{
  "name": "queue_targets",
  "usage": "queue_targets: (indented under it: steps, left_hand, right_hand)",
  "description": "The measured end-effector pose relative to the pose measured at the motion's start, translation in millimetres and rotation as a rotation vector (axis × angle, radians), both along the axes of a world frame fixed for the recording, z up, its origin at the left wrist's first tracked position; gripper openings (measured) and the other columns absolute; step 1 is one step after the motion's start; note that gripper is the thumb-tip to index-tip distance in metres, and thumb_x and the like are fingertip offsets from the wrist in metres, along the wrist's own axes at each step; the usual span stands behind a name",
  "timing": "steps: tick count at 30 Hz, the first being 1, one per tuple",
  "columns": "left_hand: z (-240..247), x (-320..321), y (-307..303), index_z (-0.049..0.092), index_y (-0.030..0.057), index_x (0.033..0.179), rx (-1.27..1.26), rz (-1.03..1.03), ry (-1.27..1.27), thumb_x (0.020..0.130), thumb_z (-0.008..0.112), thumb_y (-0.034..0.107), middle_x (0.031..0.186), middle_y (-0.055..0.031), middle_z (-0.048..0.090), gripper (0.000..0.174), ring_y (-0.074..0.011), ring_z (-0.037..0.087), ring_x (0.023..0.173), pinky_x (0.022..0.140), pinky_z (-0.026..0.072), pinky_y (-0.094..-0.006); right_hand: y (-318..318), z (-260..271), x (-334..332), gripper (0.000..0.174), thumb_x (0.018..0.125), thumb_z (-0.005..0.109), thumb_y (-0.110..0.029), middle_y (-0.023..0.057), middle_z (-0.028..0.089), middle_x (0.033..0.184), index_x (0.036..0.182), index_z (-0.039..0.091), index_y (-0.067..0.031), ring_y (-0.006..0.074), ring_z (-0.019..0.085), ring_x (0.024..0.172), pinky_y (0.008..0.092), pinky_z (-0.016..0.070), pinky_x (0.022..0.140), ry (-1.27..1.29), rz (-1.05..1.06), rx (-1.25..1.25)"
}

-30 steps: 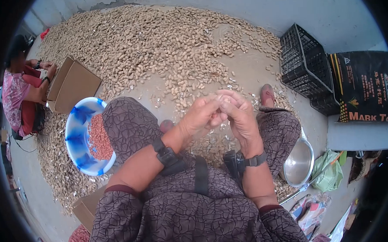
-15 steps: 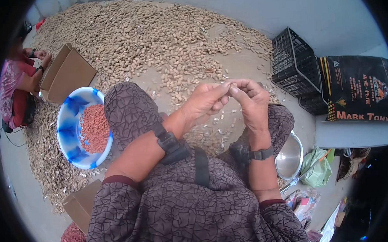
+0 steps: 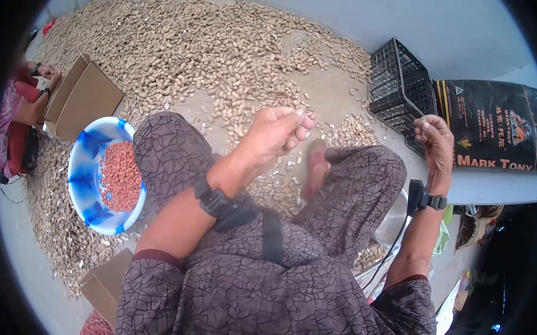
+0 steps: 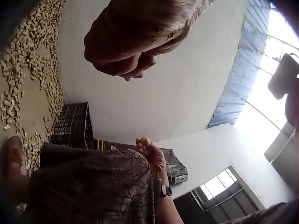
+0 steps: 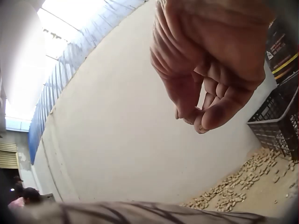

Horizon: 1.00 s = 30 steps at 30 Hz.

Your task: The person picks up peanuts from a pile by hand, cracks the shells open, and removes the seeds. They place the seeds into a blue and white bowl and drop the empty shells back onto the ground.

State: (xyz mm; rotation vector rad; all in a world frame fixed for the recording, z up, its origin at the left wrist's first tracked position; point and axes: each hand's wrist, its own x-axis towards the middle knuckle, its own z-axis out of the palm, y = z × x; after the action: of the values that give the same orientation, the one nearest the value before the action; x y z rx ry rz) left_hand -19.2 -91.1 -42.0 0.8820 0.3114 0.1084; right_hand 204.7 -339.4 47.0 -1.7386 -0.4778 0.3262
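My left hand (image 3: 274,134) hovers above the gap between my legs, fingers curled and thumb against the index finger. No object shows in it. Well off to the right, my right hand (image 3: 436,143) is raised in front of the black printed sack (image 3: 497,124). In the right wrist view, this hand (image 5: 212,56) brings thumb and index tips together, with nothing visible between them. Unshelled peanuts (image 3: 179,48) cover the floor ahead, and empty shells (image 3: 275,188) lie scattered between my feet. Left of my knee, a blue-and-white basin (image 3: 81,196) contains shelled red peanuts (image 3: 120,177).
A black plastic crate (image 3: 391,93) stands by the wall at right. A metal bowl (image 3: 392,222) sits behind my right knee. At far left, another person (image 3: 25,109) crouches by a cardboard box (image 3: 85,97). A second box (image 3: 109,282) lies near my left elbow.
My hands were together with fingertips meeting. They have parted: the right has swung far to the right, while the left stays near the middle. My right foot now shows beneath them.
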Motion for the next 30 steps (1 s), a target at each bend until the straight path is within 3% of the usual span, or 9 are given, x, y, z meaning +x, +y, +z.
queue_targets:
  steps: [4,7,20,22,24,30]
  left_hand:
    - [3.3,-4.8,2.6,0.055,-0.0028,0.088,-0.039,0.039,0.053,0.089,0.044,0.017,0.063,0.0015,0.048,0.023,-0.0016,0.036,0.045,0.038,0.0263,-0.014]
    - [6.1,-0.9,5.0,0.055,-0.0026,0.088,-0.053,0.072,0.094,0.089,0.044,0.016,0.064,0.001,0.049,0.022,-0.0019,0.036,0.045,0.038,0.0261,-0.014]
    - [21.5,24.1,17.3,0.055,-0.0052,0.093,-0.162,0.217,0.196,0.09,0.043,0.017,0.065,-0.0015,0.049,0.025,-0.0024,0.035,0.043,0.036,0.0258,-0.0141]
    - [22.3,28.0,17.4,0.054,-0.0058,0.093,-0.166,0.22,0.219,0.09,0.042,0.016,0.065,-0.0021,0.049,0.025,-0.0029,0.034,0.042,0.035,0.0256,-0.0142]
    - [20.5,30.2,17.4,0.058,-0.0008,0.089,-0.181,0.183,0.211,0.089,0.044,0.018,0.064,0.0014,0.054,0.023,-0.0025,0.036,0.046,0.041,0.0273,-0.0144]
    - [12.9,37.9,15.1,0.058,0.0,0.089,-0.202,0.168,0.255,0.089,0.043,0.017,0.063,0.0018,0.054,0.022,-0.0017,0.034,0.043,0.039,0.0252,-0.0143]
  right_hand:
    - [-17.9,-105.8,23.7,0.008,0.076,0.058,-0.001,0.0075,0.061,0.078,0.084,0.059,0.0002,0.0109,0.057,0.063,0.0203,0.0476,0.055,0.249,-0.085,-0.047]
    - [-35.9,-192.5,48.5,0.01,0.079,0.052,-0.002,0.0074,0.06,0.075,0.088,0.056,0.0003,0.0116,0.056,0.061,0.021,0.0476,0.057,0.3,-0.055,-0.163]
    - [-33.1,-332.4,52.4,0.008,0.079,0.053,-0.002,0.0066,0.06,0.075,0.086,0.057,0.0003,0.0107,0.055,0.061,0.0207,0.047,0.057,0.549,0.01,-0.201]
    - [-34.2,-345.4,49.0,0.008,0.079,0.053,-0.002,0.0065,0.06,0.075,0.085,0.057,0.0003,0.0105,0.055,0.061,0.0206,0.0469,0.057,0.573,0.006,-0.2]
    - [-35.2,-356.0,46.2,0.008,0.079,0.053,-0.002,0.0063,0.06,0.075,0.085,0.057,0.0003,0.0104,0.055,0.061,0.0206,0.0468,0.056,0.592,0.002,-0.2]
    - [-39.9,-378.2,35.4,0.007,0.078,0.054,-0.002,0.0059,0.06,0.075,0.084,0.057,0.0003,0.0099,0.055,0.06,0.0204,0.0465,0.056,0.638,-0.007,-0.215]
